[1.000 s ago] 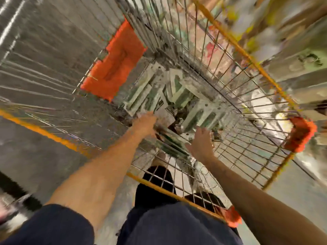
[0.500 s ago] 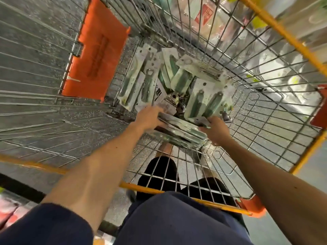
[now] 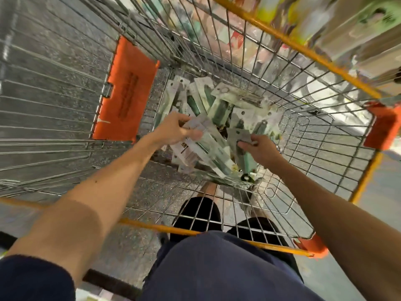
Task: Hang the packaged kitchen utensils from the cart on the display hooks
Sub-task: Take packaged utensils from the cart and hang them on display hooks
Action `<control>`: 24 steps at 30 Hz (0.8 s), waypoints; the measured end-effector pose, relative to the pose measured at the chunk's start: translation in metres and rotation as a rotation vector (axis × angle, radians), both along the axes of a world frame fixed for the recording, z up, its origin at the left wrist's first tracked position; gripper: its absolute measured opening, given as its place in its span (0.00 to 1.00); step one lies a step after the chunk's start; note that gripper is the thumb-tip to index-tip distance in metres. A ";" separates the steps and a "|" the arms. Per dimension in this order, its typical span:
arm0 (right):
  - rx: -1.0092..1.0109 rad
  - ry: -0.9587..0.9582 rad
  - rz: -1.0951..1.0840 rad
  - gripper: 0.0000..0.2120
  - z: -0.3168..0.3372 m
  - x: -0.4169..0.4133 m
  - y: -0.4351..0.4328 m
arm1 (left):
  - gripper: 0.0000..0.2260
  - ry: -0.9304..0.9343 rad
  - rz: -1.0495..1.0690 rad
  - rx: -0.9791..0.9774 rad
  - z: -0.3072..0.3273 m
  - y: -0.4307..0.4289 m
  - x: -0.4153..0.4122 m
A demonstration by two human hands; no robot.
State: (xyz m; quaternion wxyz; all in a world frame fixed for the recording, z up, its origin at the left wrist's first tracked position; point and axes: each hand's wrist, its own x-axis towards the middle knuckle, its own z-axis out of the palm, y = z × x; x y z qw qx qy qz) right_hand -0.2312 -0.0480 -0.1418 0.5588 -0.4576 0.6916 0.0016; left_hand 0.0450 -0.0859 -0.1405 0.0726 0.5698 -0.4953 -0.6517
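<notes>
Both my arms reach down into a wire shopping cart (image 3: 321,161) with yellow rims. My left hand (image 3: 175,129) grips the top end of a stack of packaged utensils (image 3: 206,155), white cards with green-handled tools, raised a little off the cart floor. My right hand (image 3: 258,148) pinches the card top of another packaged utensil (image 3: 245,155) beside that stack. Several more packaged utensils (image 3: 219,101) lie in a loose heap on the cart floor beyond my hands.
An orange plastic flap (image 3: 125,92) hangs on the cart's left wall. Orange corner bumpers (image 3: 382,127) sit on the right rim. Blurred shelf goods (image 3: 355,33) fill the upper right outside the cart. My dark trousers and shoes show below the near rim.
The stack in my left hand has lifted and tilted upward from the heap. My right hand has shifted from the stack's end to a separate package. The camera view has steadied over the cart.
</notes>
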 end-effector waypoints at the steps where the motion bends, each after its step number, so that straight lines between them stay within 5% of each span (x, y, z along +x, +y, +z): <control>1: -0.002 -0.025 -0.054 0.10 0.003 0.002 -0.002 | 0.19 0.002 -0.006 -0.003 0.006 -0.004 0.003; 4: 0.008 -0.106 -0.176 0.12 0.021 0.008 -0.006 | 0.11 0.000 -0.038 0.011 0.028 -0.014 0.010; 7: -0.030 -0.179 -0.251 0.07 0.045 0.018 -0.011 | 0.25 0.025 -0.097 0.011 0.062 -0.025 0.018; 10: -0.083 -0.271 -0.367 0.08 0.072 0.030 -0.016 | 0.12 0.042 -0.202 -0.022 0.089 -0.035 0.028; 16: -0.134 -0.486 -0.331 0.12 0.132 0.058 -0.013 | 0.11 0.085 -0.295 -0.050 0.160 -0.040 0.032; 19: -0.246 -0.545 -0.324 0.08 0.172 0.072 0.000 | 0.18 0.145 -0.362 -0.103 0.191 -0.033 0.027; 24: -0.381 -0.675 -0.326 0.10 0.249 0.082 0.051 | 0.09 0.231 -0.359 -0.197 0.254 -0.006 0.018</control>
